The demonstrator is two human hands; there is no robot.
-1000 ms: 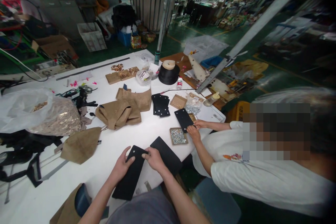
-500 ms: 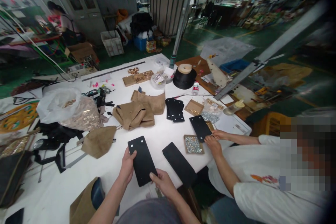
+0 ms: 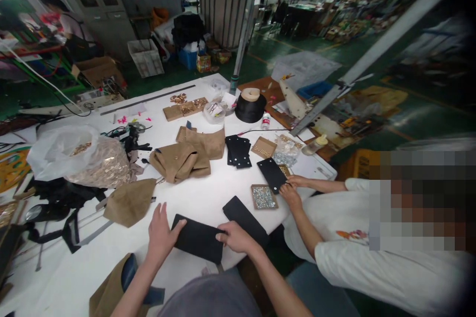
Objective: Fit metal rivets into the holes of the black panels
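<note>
A plain black rectangular panel (image 3: pixel 199 240) is held low above the white table, tilted, with no metal studs showing on its upper face. At its right end, my right hand (image 3: pixel 238 237) pinches the panel's edge between thumb and fingers. My left hand (image 3: pixel 160 237) is open at the other end, fingers stretched upward and the thumb touching the panel's left edge. Just beyond lies a stack of similar black panels (image 3: pixel 243 220). Farther back, several black panels with silvery studs (image 3: pixel 238 151) lie fanned out.
A co-worker's hands (image 3: pixel 292 193) at the right hold another studded panel (image 3: pixel 272 174). Beside them stands a cardboard box of silvery fasteners (image 3: pixel 264 197). Brown fabric pieces (image 3: pixel 182 161) lie mid-table. A plastic bag of gold metal parts (image 3: pixel 104 158) stands left. A metal post (image 3: pixel 316 101) slants across the right.
The panel has turned from upright to lengthwise across me, and its studs no longer show. My left hand has loosened and spread its fingers; my right hand has moved up along the right end.
</note>
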